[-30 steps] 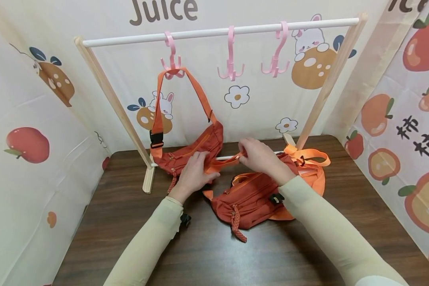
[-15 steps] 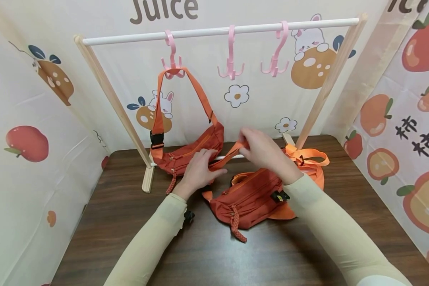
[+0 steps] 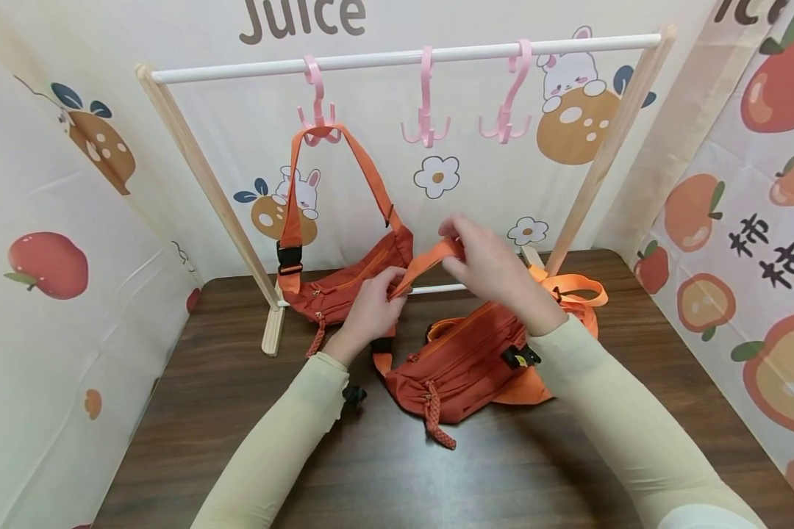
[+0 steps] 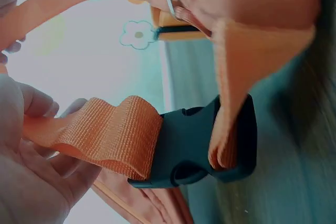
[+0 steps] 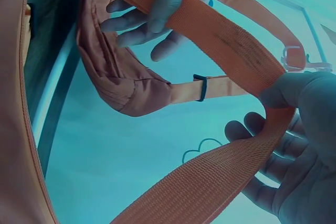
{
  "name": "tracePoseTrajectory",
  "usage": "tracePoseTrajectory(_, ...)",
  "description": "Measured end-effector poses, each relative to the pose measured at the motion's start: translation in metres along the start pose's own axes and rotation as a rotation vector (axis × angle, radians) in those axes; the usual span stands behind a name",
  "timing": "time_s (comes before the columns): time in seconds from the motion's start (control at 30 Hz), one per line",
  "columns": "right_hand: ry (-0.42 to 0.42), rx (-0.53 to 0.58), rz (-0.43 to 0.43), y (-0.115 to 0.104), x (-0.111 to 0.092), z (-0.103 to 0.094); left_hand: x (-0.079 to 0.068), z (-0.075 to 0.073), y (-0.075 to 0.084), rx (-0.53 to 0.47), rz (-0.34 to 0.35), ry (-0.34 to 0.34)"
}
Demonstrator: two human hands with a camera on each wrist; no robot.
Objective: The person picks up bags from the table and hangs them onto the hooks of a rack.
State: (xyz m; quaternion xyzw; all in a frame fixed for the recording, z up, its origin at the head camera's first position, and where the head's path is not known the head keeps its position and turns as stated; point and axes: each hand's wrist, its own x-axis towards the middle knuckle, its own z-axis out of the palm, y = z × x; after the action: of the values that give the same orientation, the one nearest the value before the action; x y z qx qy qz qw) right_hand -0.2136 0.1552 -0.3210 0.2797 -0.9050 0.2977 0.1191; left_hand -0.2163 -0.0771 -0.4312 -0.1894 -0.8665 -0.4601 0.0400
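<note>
My left hand pinches the orange webbing strap of a rust-red waist bag on the table. In the left wrist view, a fastened black side-release buckle sits just beyond those fingers. Farther along, my right hand holds the same strap raised between thumb and fingers, and the strap bends there in the right wrist view. A similar waist bag hangs at the left by its strap from a pink hook, its lower part close behind my left hand.
A white rail on wooden legs spans the back. Two more pink hooks, a middle hook and a right hook, hang from it with nothing on them. More orange bag fabric and a strap loop lie partly under my right arm.
My right hand has lifted its part of the strap slightly up. My left hand has shifted a little right and now pinches the strap, and the buckle below it has come into sight.
</note>
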Motion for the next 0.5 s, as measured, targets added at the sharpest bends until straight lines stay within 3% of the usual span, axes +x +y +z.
tracePoseTrajectory(0.3, 0.067, 0.136, -0.014, -0.005, 0.004, -0.007, -0.005, -0.01, 0.023, -0.203, -0.029, -0.018)
tracePoseTrajectory(0.5, 0.104, 0.242, -0.029, -0.004, 0.005, -0.013, -0.008, -0.02, 0.039, -0.306, 0.001, 0.002)
